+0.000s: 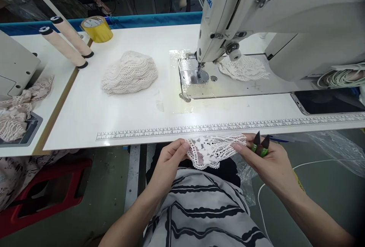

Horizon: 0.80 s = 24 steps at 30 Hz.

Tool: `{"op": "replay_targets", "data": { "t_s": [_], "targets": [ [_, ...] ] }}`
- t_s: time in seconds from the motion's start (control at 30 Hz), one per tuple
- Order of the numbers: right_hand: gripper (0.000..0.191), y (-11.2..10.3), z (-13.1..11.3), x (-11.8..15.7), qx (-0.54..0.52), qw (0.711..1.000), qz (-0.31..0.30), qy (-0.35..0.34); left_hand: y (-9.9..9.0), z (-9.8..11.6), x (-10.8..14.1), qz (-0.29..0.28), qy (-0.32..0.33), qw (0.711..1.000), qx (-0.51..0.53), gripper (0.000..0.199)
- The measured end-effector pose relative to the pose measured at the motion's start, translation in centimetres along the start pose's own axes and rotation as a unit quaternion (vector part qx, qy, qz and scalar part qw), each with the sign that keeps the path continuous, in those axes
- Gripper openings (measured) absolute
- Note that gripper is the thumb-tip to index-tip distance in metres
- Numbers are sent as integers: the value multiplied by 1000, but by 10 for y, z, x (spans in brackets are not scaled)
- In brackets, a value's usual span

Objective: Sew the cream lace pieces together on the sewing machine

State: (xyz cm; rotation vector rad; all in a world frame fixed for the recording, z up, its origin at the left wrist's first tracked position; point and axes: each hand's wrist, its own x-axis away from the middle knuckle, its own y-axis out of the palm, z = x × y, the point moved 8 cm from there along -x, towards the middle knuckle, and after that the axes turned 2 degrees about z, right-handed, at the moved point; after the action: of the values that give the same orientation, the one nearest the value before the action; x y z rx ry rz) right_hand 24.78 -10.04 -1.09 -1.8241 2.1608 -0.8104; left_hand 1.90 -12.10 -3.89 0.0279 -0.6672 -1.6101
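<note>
A white lace piece (pixel 212 150) is stretched between my two hands at the table's front edge, above my lap. My left hand (pixel 170 163) pinches its left end between thumb and fingers. At the other end, my right hand (pixel 266 159) grips the lace with thumb and forefinger. Small thread snips (pixel 260 146) with dark blades and green on them also sit in my right hand, blades pointing away from me. Beyond the hands stands a sewing machine (pixel 216 30); another lace piece (pixel 243 68) lies on its bed, right of the needle.
A pile of lace (pixel 131 72) lies left of the needle. Two thread cones (pixel 64 47) and a yellow tape roll (pixel 97 29) are at the back left. A printed ruler (pixel 171 131) runs along the front edge. A phone (pixel 330 101) lies at the right. Below left is a red stool (pixel 57 180).
</note>
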Motion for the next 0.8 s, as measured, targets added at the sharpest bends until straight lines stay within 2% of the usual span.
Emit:
{"op": "replay_targets", "data": {
  "t_s": [0.13,0.3,0.63,0.8],
  "targets": [
    [39,-2,3,2,-8,1000,8,10,-2,-1,1,11,-2,1000,16,28],
    [47,-3,0,6,-7,1000,13,7,-10,-3,0,58,-4,996,61,17],
    [35,1,-1,4,-10,1000,16,-2,-13,-7,-1,77,-18,994,73,17],
    [31,4,5,2,-37,999,-7,-8,-13,-7,-2,86,-22,993,80,19]
  ]
}}
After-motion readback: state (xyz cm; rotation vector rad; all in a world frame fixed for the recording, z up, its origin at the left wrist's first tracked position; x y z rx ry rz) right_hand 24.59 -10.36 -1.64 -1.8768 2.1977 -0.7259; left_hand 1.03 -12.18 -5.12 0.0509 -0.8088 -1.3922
